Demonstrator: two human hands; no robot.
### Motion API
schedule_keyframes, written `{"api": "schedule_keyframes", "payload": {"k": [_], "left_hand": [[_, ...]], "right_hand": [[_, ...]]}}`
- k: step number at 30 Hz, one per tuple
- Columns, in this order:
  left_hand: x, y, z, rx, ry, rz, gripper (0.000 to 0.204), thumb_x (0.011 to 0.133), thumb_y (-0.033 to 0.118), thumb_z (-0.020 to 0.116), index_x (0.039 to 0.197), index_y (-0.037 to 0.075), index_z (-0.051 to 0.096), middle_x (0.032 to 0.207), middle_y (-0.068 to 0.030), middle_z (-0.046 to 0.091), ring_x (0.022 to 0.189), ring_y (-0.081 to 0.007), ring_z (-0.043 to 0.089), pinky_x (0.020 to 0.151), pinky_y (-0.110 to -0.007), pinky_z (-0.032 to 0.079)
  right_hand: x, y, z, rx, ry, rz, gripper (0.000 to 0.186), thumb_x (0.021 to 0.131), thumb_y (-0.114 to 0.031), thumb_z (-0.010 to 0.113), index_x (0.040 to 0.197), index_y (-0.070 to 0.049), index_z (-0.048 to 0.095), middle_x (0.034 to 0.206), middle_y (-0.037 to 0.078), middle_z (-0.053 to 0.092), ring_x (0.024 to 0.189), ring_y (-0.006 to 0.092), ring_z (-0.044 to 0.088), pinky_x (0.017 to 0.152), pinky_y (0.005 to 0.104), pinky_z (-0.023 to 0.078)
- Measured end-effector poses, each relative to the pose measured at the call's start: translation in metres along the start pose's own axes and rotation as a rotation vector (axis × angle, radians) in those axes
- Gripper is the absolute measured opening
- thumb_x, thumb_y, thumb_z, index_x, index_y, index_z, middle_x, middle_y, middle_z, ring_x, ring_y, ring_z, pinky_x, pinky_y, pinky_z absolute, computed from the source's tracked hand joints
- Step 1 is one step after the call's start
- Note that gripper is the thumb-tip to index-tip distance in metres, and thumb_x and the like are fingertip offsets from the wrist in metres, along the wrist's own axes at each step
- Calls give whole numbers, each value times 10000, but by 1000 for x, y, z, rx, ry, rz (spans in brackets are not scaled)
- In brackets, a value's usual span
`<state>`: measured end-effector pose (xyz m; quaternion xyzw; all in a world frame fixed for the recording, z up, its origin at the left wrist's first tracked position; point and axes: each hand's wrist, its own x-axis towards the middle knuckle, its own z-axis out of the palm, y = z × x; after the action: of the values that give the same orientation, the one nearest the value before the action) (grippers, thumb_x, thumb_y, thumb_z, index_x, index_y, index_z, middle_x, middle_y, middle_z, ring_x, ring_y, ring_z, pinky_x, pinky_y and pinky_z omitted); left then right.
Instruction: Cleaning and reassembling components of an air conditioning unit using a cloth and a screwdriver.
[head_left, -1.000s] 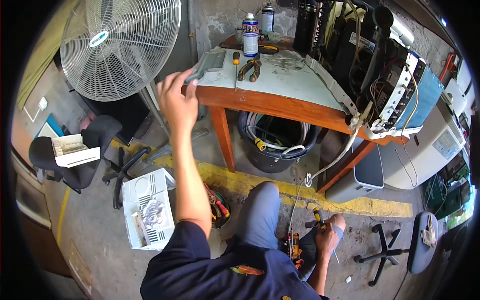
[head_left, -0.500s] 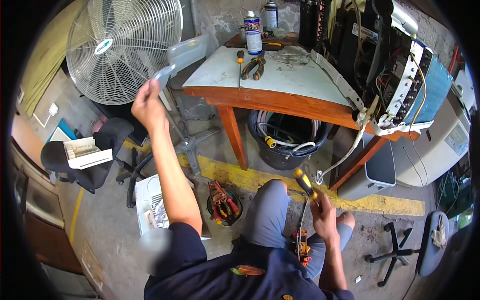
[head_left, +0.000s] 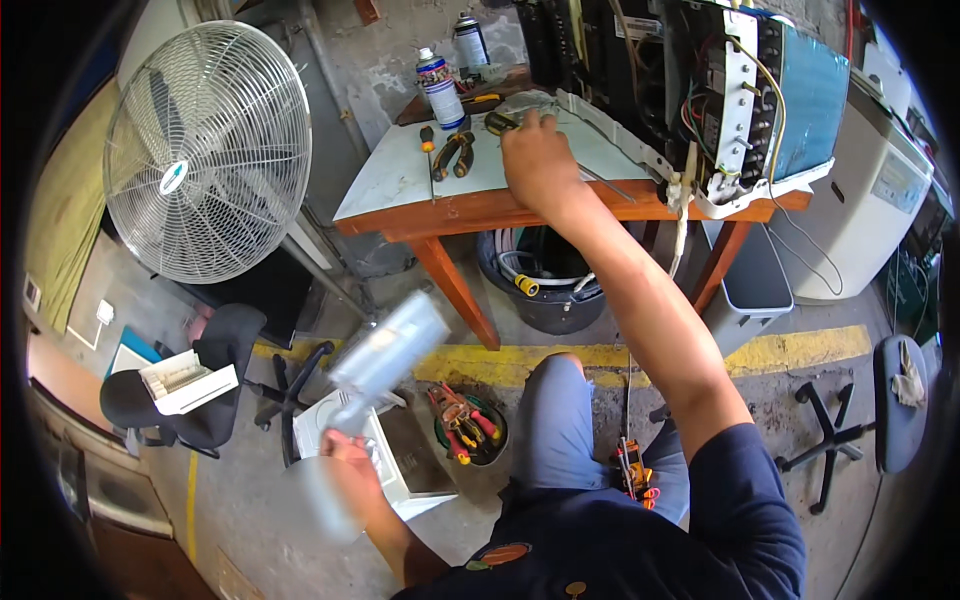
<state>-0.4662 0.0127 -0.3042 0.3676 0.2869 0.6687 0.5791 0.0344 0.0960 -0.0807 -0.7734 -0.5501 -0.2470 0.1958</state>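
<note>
My left hand (head_left: 352, 468) is low at the left, its fingers closed on a translucent plastic piece (head_left: 392, 345), smeared by motion, with a broad flat end and a narrower neck. On the worktable (head_left: 385, 185), my right hand (head_left: 540, 165) is closed over a screwdriver (head_left: 500, 122); its yellow-and-black handle shows at the fingers and a long shaft emerges on the other side. Just left of that hand are black-and-orange pliers (head_left: 457, 152) and another screwdriver (head_left: 428, 142) with an orange-and-black handle. A spray can (head_left: 440, 92) stands behind them.
An opened appliance unit (head_left: 735, 110) with exposed wires fills the table's right end. Below is a black tub (head_left: 555, 315) holding hoses. A tool bucket (head_left: 468, 430) and a white casing (head_left: 400, 490) sit on the floor. A pedestal fan (head_left: 205, 150) stands left.
My left hand has lowered the plastic piece from beside the fan toward the white casing. My right hand has carried the screwdriver from above my knee up to the tabletop. The view has shifted.
</note>
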Motion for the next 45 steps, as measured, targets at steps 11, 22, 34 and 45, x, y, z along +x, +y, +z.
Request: {"api": "schedule_keyframes", "payload": {"k": [11,22,34,45], "left_hand": [[-45,-88,180,835,-741,-214,134,880,51,815,929,-30,721,857,-50,685,786,-165,593,768,-271,475],[-40,-182,327,431,-1506,-64,600,868,239,891,1330,-36,625,1213,-154,680,1024,-239,631,937,-325,487],[-181,-253,335,311,-1730,-614,1186,827,165,915,1717,89,135,1567,-210,471,1333,-354,565,1101,-470,475],[-216,-274,339,-454,-1261,-1760,1152,862,645,818,1691,90,241,1492,-188,554,1231,-333,650,1007,-502,590]], "right_hand": [[-284,45,-41,816,-14,-193,243,870,-185,766,1079,-94,681,1041,103,610,957,292,566,860,425,453],[-422,84,-48,335,58,442,240,846,-95,774,1082,-71,736,997,35,683,919,249,606,839,371,489],[-454,87,-93,752,389,925,150,896,-88,780,1009,7,751,804,94,679,657,219,605,600,373,500],[-563,506,-191,-318,367,993,271,901,-18,614,1157,-5,700,866,163,692,701,289,646,627,408,567]]}}
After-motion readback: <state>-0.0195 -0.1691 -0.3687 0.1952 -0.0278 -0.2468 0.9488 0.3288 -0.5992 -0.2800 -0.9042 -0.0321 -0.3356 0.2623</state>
